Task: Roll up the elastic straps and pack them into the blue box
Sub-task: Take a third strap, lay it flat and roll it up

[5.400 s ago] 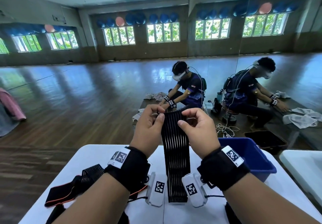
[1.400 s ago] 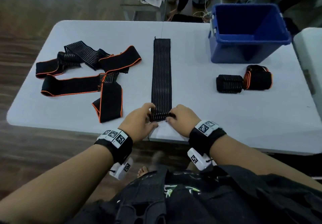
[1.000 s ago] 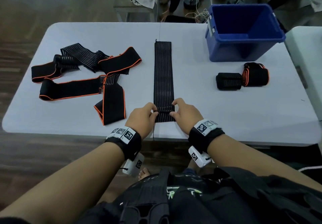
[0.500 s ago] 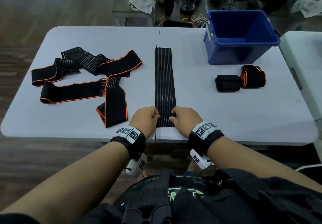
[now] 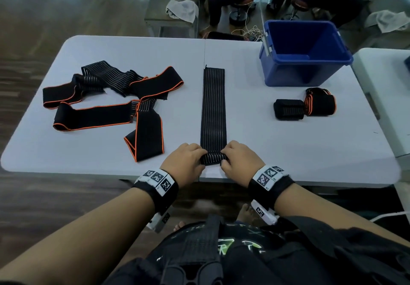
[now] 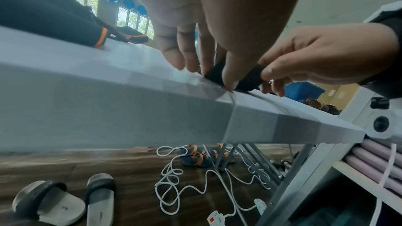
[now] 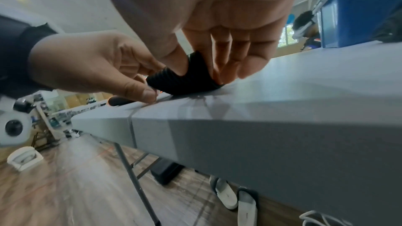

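A black ribbed elastic strap [image 5: 213, 107] lies straight down the middle of the white table [image 5: 277, 143], its near end turned into a small roll [image 5: 213, 158]. My left hand [image 5: 185, 162] pinches the roll's left end and my right hand [image 5: 238, 159] pinches its right end. In the wrist views the thumbs and fingers of both hands curl round the roll [image 7: 185, 80] [image 6: 243, 78] near the table's front edge. The blue box [image 5: 304, 52] stands open at the back right. Two rolled straps [image 5: 288, 109] [image 5: 320, 105] lie in front of it.
Several loose straps, black with orange edging [image 5: 106, 103], lie tangled on the left half of the table. A second white table [image 5: 383, 89] adjoins on the right. Slippers [image 6: 54, 202] and a white cable [image 6: 195, 178] lie on the floor under the table.
The strap was held up in the air, then laid flat on the table. Both hands have turned its near end into a roll and moved slightly away from the table edge.
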